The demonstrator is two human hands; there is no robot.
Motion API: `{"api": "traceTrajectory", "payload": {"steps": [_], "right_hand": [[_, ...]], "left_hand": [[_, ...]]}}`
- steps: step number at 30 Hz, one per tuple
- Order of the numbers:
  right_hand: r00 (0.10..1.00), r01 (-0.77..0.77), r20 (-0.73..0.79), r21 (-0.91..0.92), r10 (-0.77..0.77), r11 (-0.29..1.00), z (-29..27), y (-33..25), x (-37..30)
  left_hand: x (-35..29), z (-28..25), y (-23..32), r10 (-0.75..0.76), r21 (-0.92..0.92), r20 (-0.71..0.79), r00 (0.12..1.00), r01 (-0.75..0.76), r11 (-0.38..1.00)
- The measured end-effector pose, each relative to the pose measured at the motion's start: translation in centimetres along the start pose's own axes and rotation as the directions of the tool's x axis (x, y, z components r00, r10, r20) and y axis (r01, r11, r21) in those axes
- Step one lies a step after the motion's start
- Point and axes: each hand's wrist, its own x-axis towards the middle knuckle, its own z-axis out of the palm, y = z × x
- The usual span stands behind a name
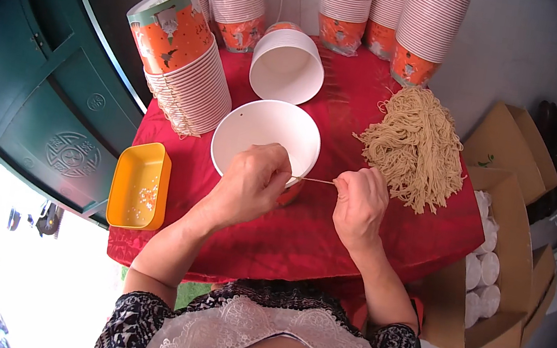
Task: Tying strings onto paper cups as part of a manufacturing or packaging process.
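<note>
One cord [317,180] spans the gap between two hands; one white-lined bucket [267,126] stands open just beneath them on the red-covered tabletop [324,252], and a second bucket [292,76] lies tipped behind it, its mouth toward the person; one leaning stack [194,87] of nested buckets rises at the left, with five taller stacks [430,17] along the back, two to the left and three to the right; one heap of cords [417,147] lies at the right, too tangled to count, and one yellow box [161,186] sits at the left with small pale bits inside; the cord is thin, beige and drawn straight, roughly level over the near right side of the open bucket; whether it passes through the bucket's wall is hidden by the left hand [254,181]; that hand's grip is closed, fingers curled in, with the cord running out by the thumb; the right hand [361,207] has its grip pinched on the cord between thumb and forefinger, the other fingers folded.
</note>
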Motion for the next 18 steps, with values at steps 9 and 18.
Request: {"api": "traceTrajectory", "payload": {"steps": [9, 18], "right_hand": [[0.997, -0.054, 0.067, 0.123, 0.046, 0.991, 1.1, 1.2, -0.6], [0.852, -0.496, 0.205, 0.610, 0.482, 0.618, -2.0, 6.1, 0.7]], "left_hand": [[0.0, -0.3, 0.1, 0.022, 0.062, 0.003, 1.000, -0.022, 0.998], [-0.1, -6.6, 1.0, 0.058, 0.220, 0.060, 0.996, -0.070, 0.973]]}}
